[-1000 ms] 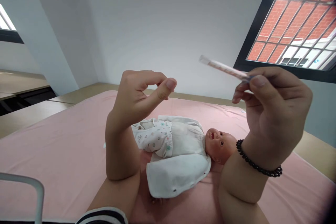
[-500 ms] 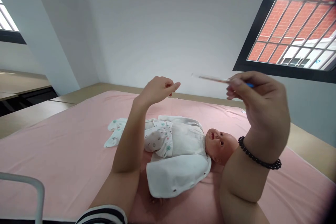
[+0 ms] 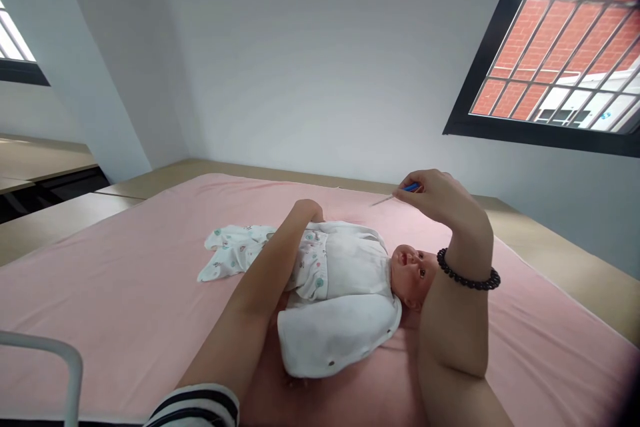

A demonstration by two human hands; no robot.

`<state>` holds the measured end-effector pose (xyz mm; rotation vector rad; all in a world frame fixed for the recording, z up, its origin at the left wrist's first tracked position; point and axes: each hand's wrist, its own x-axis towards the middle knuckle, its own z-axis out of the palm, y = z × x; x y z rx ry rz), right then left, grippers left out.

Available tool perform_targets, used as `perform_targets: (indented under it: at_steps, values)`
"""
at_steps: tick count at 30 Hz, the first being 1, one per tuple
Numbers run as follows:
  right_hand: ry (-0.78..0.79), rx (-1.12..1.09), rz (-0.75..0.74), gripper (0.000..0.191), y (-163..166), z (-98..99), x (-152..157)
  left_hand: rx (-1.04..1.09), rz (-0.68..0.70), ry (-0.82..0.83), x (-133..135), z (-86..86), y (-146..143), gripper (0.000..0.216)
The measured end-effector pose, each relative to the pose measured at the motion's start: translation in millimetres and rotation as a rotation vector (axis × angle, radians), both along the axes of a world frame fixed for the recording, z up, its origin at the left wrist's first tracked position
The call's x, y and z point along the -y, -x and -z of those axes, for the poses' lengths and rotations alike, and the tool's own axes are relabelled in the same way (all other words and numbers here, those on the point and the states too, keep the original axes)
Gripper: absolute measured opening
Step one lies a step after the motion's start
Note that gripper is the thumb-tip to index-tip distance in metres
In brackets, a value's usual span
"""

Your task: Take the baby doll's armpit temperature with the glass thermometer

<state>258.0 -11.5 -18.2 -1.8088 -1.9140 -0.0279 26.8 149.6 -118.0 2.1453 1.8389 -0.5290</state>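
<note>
My right hand [image 3: 435, 197] pinches a slim, clear thermometer [image 3: 383, 201] by its blue end. Its thin tip points left and slightly down, above the far side of the bed. A baby doll [image 3: 413, 273] lies on its back, head to the right. It wears a white jacket [image 3: 340, 333] spread open over a white top, and patterned footed trousers [image 3: 313, 267]. My left hand [image 3: 309, 209] is low at the doll's far side, by the far edge of the jacket. Its fingers are mostly hidden from me. My right forearm covers part of the doll's head.
A pink sheet [image 3: 125, 293] covers the bed surface, with a wooden ledge [image 3: 240, 169] behind it. A grey metal rail [image 3: 73, 367] stands at the near left. A barred window [image 3: 560, 60] is set in the wall at right.
My left hand has lowered to the doll's far side. My right hand has moved left, down and farther away, and the thermometer now tilts down to the left.
</note>
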Motion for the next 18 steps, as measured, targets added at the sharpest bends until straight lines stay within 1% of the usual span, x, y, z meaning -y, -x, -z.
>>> perform_targets:
  at_steps: [3, 6, 10, 14, 16, 18]
  values:
    - [-0.014, -0.015, 0.017, 0.021, -0.6, 0.1, 1.5, -0.012, 0.043, -0.012, -3.8, 2.1, 0.4, 0.041]
    - [-0.006, -0.023, 0.001, 0.024, -0.2, -0.5, 3.3, 0.001, 0.084, -0.048, -5.9, -0.7, 1.2, 0.049]
    - [-0.006, -0.018, -0.013, 0.025, -0.9, -0.8, 3.8, 0.031, 0.114, -0.083, -5.1, -7.6, 5.3, 0.046]
    - [-0.015, -0.016, -0.016, 0.024, -2.7, 0.9, 3.1, 0.079, 0.113, -0.084, 2.9, -21.1, 12.0, 0.042]
    - [-0.031, -0.016, -0.011, 0.024, -2.9, 2.1, 3.0, 0.133, 0.118, -0.113, 9.7, -30.3, 15.9, 0.044]
    - [-0.058, -0.009, -0.006, 0.024, -3.6, 1.8, 4.0, 0.192, 0.131, -0.158, 17.1, -39.1, 21.1, 0.040]
